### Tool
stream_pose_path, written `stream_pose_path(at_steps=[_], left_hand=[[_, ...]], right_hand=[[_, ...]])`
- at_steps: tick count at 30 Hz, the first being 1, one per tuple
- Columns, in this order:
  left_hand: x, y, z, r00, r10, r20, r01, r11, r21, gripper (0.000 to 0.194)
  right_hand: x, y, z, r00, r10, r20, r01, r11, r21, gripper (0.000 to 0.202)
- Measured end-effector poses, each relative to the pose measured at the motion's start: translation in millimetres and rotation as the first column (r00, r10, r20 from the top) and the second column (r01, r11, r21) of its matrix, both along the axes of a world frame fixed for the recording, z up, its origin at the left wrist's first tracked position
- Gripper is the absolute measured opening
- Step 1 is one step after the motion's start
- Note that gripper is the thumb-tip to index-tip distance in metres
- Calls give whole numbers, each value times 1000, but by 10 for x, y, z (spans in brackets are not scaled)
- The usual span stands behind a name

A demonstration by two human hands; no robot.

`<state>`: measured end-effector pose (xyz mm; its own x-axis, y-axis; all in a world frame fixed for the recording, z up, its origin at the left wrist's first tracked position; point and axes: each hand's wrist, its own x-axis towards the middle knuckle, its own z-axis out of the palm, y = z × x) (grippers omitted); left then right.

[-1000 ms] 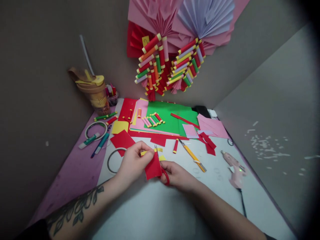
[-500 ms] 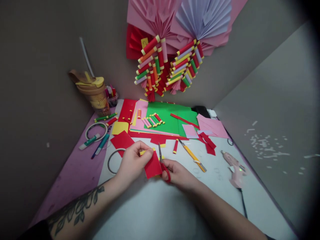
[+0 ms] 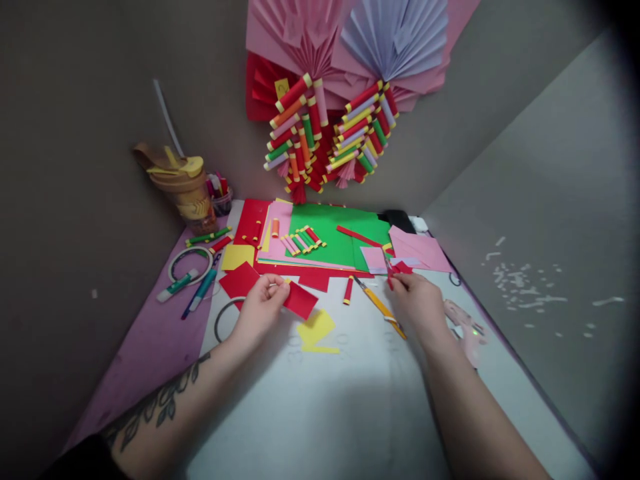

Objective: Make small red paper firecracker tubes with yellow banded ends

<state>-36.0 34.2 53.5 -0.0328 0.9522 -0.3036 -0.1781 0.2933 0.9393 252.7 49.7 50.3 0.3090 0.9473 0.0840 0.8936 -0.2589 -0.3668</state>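
Observation:
Between the thumb and fingers of my left hand (image 3: 264, 303) is a small red paper rectangle (image 3: 303, 302), with a bit of yellow at the pinched edge. My right hand (image 3: 419, 299) is reaching over the right side of the table, closed on red-handled scissors (image 3: 387, 263). The blades point away from me, beside a pink paper square (image 3: 373, 260) and red paper scraps (image 3: 401, 268); my fingers partly hide the handles. Yellow paper pieces (image 3: 318, 327) lie on the white tabletop between my hands. A finished red roll with yellow ends (image 3: 348, 291) rests behind them.
An orange utility knife (image 3: 380, 305) lies left of my right forearm, a pink glue gun (image 3: 467, 330) right of it. Stacked green paper (image 3: 340, 230) carries small rolls. Tape rings (image 3: 190, 265), glue and pens lie left, near a tan cup (image 3: 187, 190). Paper fans (image 3: 395, 40) hang ahead.
My right hand has moved right and away with the scissors, off the red paper. My left hand has turned the red paper, and yellow pieces on the table are now uncovered.

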Motion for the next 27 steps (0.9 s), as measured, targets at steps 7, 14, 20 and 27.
stream_pose_path(at_steps=[7, 14, 20, 27], left_hand=[[98, -70, -31, 992, 3, 127, 9, 995, -95, 28], [94, -132, 21, 954, -285, -96, 290, 956, 50, 15], [-43, 10, 11, 942, -153, -299, 195, 974, 115, 12], [-50, 80, -218, 991, -74, -114, 87, 990, 113, 23]], right_hand=[[-458, -180, 55, 866, 174, -469, -174, 984, 44, 29], [-1083, -228, 61, 581, 353, -734, -429, 899, 93, 20], [-974, -222, -5, 691, 481, -539, -491, 860, 138, 21], [-1010, -334, -134, 628, 752, -201, -776, 625, -85, 35]])
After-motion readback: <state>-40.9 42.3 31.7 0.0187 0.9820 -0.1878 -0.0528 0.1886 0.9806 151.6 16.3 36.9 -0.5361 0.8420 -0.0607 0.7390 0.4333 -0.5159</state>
